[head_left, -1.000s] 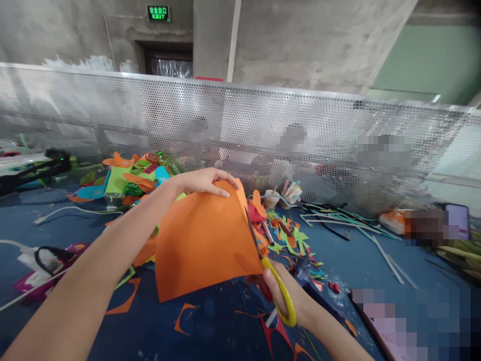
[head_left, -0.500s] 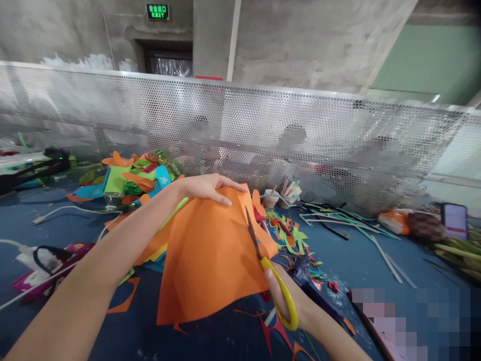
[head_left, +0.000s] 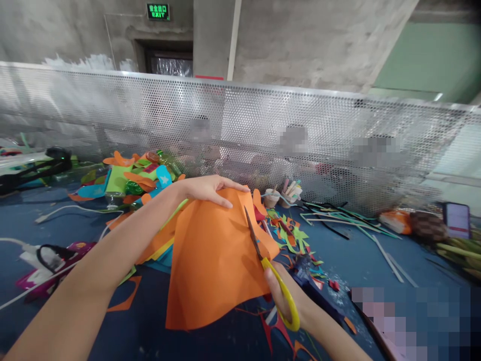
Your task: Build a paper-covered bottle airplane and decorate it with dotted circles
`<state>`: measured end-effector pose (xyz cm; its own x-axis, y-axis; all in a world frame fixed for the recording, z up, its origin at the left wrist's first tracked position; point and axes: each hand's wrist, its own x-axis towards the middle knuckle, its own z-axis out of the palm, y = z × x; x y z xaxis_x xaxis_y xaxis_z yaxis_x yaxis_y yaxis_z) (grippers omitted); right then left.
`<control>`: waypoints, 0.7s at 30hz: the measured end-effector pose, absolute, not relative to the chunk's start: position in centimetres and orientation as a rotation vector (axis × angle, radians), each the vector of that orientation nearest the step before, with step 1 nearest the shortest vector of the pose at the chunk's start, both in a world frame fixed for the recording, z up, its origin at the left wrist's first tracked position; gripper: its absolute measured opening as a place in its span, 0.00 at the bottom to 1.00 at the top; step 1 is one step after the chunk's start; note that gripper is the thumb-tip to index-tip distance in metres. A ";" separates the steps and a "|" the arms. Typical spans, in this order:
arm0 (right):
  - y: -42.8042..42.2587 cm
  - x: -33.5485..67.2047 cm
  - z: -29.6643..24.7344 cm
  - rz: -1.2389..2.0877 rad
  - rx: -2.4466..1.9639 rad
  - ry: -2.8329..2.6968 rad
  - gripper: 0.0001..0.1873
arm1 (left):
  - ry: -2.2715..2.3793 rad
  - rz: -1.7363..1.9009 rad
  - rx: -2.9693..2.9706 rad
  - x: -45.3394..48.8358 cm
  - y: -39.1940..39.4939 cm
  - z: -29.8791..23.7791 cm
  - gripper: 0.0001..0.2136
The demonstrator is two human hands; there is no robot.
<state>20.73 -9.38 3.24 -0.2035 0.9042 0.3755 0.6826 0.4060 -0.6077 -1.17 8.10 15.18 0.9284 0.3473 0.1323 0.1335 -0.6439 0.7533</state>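
An orange sheet of paper [head_left: 214, 265] hangs in front of me, its lower edge bowed and lifted off the blue table. My left hand [head_left: 210, 189] pinches its top edge, thumb on the near face and fingers along the back. In my right hand [head_left: 281, 291] is a pair of scissors [head_left: 280, 286] with yellow handles. The blades point up and away, lying along a cut near the sheet's right side. A strip to the right of the blades curls away from the sheet. Part of the right hand's fingers is hidden behind the handle.
Paper scraps [head_left: 291, 233] litter the table right of the sheet. A heap of paper shapes and bottles [head_left: 139, 175] lies back left. A purple power strip [head_left: 48, 271] with cables sits left. Cups of markers [head_left: 291, 193] stand by the perforated metal screen [head_left: 255, 120]; a phone [head_left: 456, 220] is far right.
The sheet's lower left corner has swung slightly right and down. Both hands and the scissors stay almost in the same place.
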 end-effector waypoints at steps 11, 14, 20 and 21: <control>-9.4 20.6 3.0 0.375 -1.373 -1.993 0.30 | 0.351 0.354 2.282 -1.4 7.7 15.2 0.28; -9.4 20.5 2.9 0.369 -1.359 -1.962 0.29 | 0.364 0.350 2.270 -1.4 7.5 15.4 0.28; -9.4 20.3 3.0 0.381 -1.327 -1.958 0.25 | 0.353 0.355 2.261 -1.4 7.5 15.6 0.29; -9.3 20.3 3.0 0.381 -1.325 -1.959 0.25 | 0.350 0.358 2.268 -1.4 7.5 15.6 0.29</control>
